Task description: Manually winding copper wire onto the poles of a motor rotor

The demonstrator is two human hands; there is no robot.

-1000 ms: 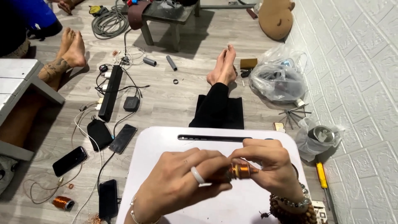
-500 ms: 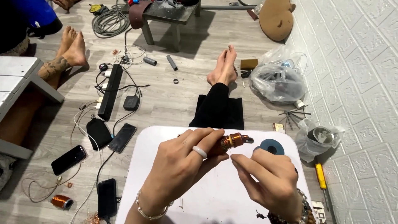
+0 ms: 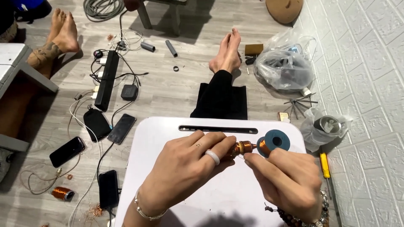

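Two bare hands meet over a white lap table (image 3: 176, 134), pinching a small copper coil (image 3: 244, 147) between them. Far out to the left of that grip, on the wooden floor, lie a second copper coil (image 3: 62, 193) with loose wire shavings near it, three dark phones, the nearest of them (image 3: 108, 188) just beside the table's left edge, and a black power strip (image 3: 106, 80) with tangled cables. Closer in, the left hand (image 3: 185, 168), wearing a white ring and a thin bracelet, is clenched around the left end of the coil, with thumb and fingers wrapped over it so that only the right part of the coil shows. Straight beyond the grip, past a long slot in the table top, the person's black-trousered leg (image 3: 219, 98) stretches away to bare feet. The coil sits at the meeting point of both hands, raised just above the table surface. Immediately right of it, the right hand (image 3: 290, 180), with a beaded bracelet at the wrist, grips the coil's right end with fingertips (image 3: 252, 159). Just behind those fingertips stands a blue spool (image 3: 275, 141) with copper wire on it. Further right, off the table, lie clear plastic bags (image 3: 282, 67) and a yellow-handled screwdriver (image 3: 325, 166) beside the white brick wall.
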